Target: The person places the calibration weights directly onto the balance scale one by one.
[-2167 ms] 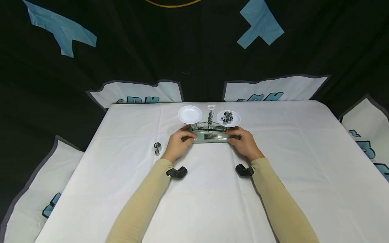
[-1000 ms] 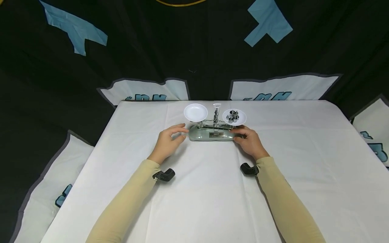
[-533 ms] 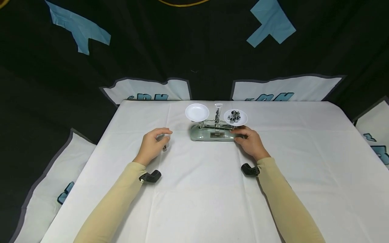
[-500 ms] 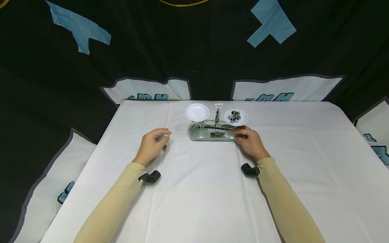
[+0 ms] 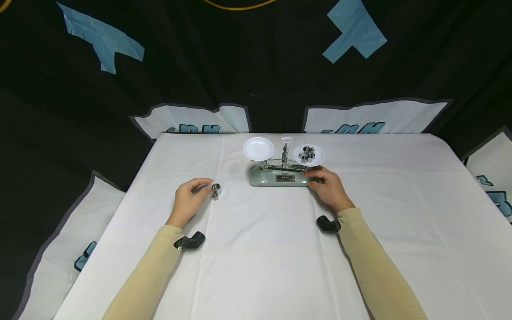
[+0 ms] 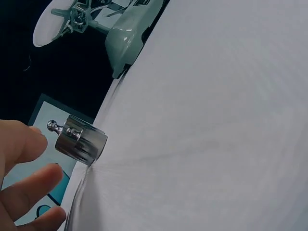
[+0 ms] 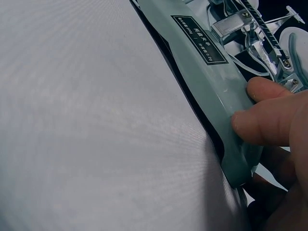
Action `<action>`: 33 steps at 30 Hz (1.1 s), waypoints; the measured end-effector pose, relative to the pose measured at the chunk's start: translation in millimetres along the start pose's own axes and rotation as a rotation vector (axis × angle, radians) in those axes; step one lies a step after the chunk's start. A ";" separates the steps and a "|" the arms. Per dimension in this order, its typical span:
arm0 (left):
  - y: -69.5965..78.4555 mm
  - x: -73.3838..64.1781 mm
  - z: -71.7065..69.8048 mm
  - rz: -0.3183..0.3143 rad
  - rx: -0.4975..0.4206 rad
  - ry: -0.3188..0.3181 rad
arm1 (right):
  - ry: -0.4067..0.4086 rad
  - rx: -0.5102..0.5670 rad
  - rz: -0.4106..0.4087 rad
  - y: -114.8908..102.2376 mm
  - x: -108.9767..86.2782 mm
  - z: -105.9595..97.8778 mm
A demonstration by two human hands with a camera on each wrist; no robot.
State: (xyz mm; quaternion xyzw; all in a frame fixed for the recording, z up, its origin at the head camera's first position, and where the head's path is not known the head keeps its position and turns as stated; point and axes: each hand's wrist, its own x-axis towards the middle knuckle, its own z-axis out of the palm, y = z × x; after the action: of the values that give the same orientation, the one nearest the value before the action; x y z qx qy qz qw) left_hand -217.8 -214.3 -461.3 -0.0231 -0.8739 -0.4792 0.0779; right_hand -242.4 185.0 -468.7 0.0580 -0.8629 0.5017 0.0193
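A pan balance (image 5: 280,178) with a green base and two white pans stands near the table's far edge. My right hand (image 5: 327,189) grips the right end of its base; in the right wrist view the thumb lies on the front of the green base (image 7: 211,82). My left hand (image 5: 189,200) is just left of two metal weights (image 5: 216,187), one larger, one smaller, standing on the cloth. In the left wrist view its thumb and fingers are spread apart beside the larger knobbed weight (image 6: 82,140), without visibly holding it.
Several metal weights (image 5: 307,153) stand on the balance's right pan; the left pan (image 5: 258,149) bears nothing visible. A white cloth (image 5: 256,266) covers the table. A black curtain (image 5: 256,66) hangs behind the far edge.
My left hand has let go of the balance's left end and moved left and nearer, to the two weights. My right hand stays on the base. The head view has shifted slightly.
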 end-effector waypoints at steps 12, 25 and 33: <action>-1.4 -2.5 -0.4 -0.030 0.015 -0.045 | -0.004 -0.031 -0.005 -1.2 1.4 0.6; -2.5 0.2 3.1 -0.010 0.051 -0.067 | 0.015 -0.007 -0.020 -1.4 -0.9 0.6; -1.8 1.2 3.0 -0.031 0.073 -0.091 | 0.000 -0.007 0.003 -1.7 -0.2 0.2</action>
State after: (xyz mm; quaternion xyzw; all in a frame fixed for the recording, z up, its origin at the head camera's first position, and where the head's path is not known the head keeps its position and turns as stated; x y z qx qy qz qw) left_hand -219.5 -212.8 -464.2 -0.0286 -0.8937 -0.4466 0.0314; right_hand -241.9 184.1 -467.3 0.0566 -0.8648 0.4986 0.0185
